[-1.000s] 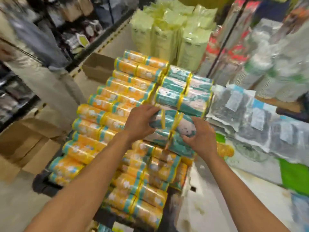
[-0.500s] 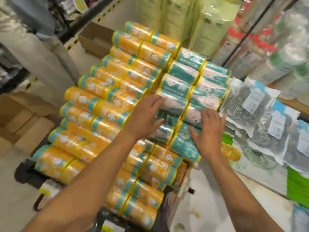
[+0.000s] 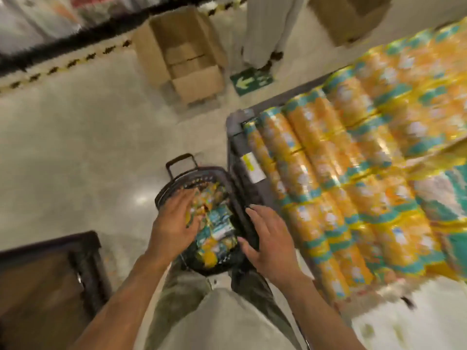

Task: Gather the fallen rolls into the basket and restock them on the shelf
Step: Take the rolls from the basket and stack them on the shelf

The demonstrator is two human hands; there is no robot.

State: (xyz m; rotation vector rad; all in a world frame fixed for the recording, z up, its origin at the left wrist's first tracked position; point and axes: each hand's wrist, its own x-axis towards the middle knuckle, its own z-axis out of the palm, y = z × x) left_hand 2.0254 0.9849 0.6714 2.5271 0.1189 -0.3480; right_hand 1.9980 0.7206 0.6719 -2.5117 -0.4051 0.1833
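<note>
A big orange-and-teal stack [image 3: 353, 193] is seen packed on the shelf [image 3: 235, 132] at right, badly blurred. An open box [image 3: 182, 54] is set on the floor [image 3: 75, 147] beyond. The black basket [image 3: 168, 190] is parked against the shelf's near corner, and loose rolls [image 3: 217, 224] are piled inside it. The left hand [image 3: 174, 224] is spread over those rolls, fingers [image 3: 185, 198] nearly straight and slightly apart, nothing gripped. The right hand [image 3: 274, 239] is held at the basket's right rim, fingers [image 3: 255, 215] straight and splayed; whether the rim is touched cannot be told
</note>
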